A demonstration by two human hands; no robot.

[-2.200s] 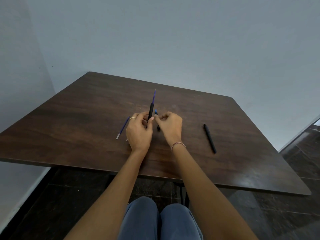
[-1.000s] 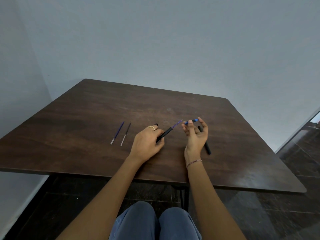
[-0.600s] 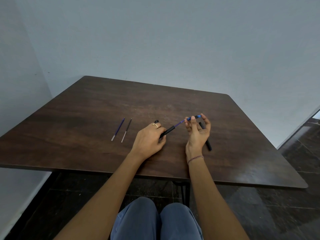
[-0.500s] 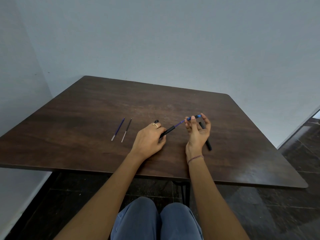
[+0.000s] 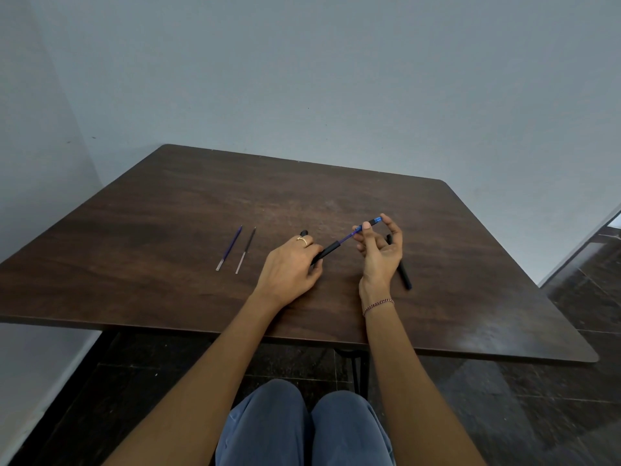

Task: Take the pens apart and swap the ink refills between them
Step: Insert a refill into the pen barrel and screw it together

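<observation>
My left hand (image 5: 290,267) grips a black pen barrel (image 5: 327,249) that points up and to the right, with a blue refill (image 5: 349,236) sticking out of its end. My right hand (image 5: 379,252), palm up, pinches a small blue and black end piece (image 5: 373,223) at the refill's tip. A second black pen (image 5: 401,270) lies on the table just behind my right hand, partly hidden by it. Two loose refills lie side by side to the left: a blue refill (image 5: 230,247) and a black refill (image 5: 246,249).
The dark wooden table (image 5: 168,213) stands against a pale wall at the back and left. Its front edge runs just below my wrists. My knees in blue trousers (image 5: 302,428) sit under it, above a dark tiled floor.
About two seconds ago both hands held the pen upright at the table's middle. Since then the right hand has carried the end piece to the refill's tip; the last half second shows no movement.
</observation>
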